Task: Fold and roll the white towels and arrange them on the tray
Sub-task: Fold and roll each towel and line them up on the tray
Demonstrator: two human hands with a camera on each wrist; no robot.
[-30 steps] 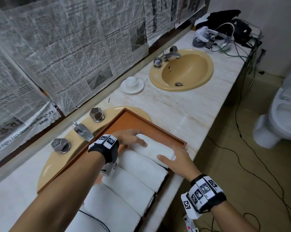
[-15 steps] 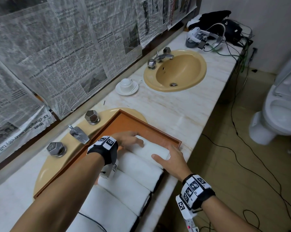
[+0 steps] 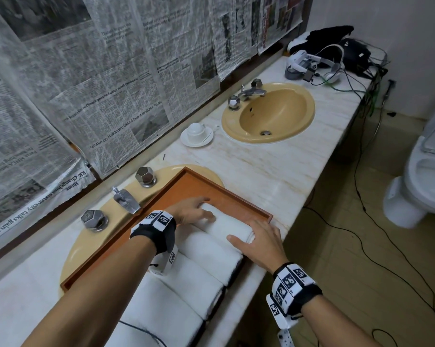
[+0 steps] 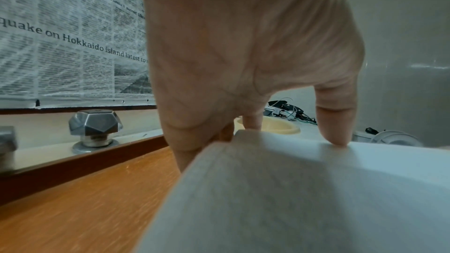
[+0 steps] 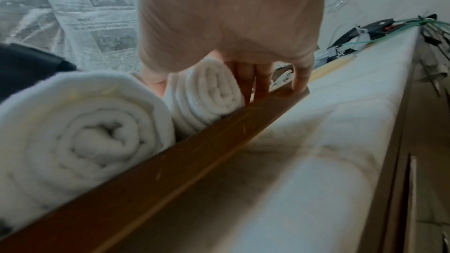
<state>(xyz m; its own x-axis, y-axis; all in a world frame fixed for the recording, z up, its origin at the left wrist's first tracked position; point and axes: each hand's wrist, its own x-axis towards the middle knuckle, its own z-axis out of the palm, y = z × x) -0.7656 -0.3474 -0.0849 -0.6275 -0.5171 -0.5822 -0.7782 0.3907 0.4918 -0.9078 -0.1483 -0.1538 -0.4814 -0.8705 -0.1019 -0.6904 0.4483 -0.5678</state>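
Holding: we hold the farthest rolled towel [image 3: 227, 225] at both ends as it lies in the tray [image 3: 237, 200].
Left hand: our left hand [image 3: 190, 209] rests on the roll's far-left end, fingers curved over the top and thumb tip pressed on the cloth, as the left wrist view shows [image 4: 255, 55].
Right hand: our right hand [image 3: 260, 240] cups the near-right end, thumb on top of the roll; in the right wrist view [image 5: 231, 26] the fingers [image 5: 261, 82] reach down between the spiral end of the towel [image 5: 207, 91] and the tray's wooden rim [image 5: 219, 128].
Grip: both hands curl lightly round the roll, neither one clenched.
Towels: we see three more rolled towels [image 3: 206, 251] lying side by side in the same tray, nearer to us, each touching its neighbour; the held roll touches the next one.
Tray: it sits on the counter [image 3: 274, 171], partly over the near yellow sink [image 3: 83, 249], with bare orange floor showing beyond our left hand.
Taps: a spout [image 3: 126, 200] and two faceted metal knobs [image 3: 145, 175] stand just behind the tray.
Beyond: we see a cup on a saucer [image 3: 197, 134] near a second sink [image 3: 269, 113], newspaper sheets [image 3: 98, 83] along the wall, a headset [image 3: 309, 65] with cables at the counter's far end, and a toilet [image 3: 421, 176] on the floor to the right.
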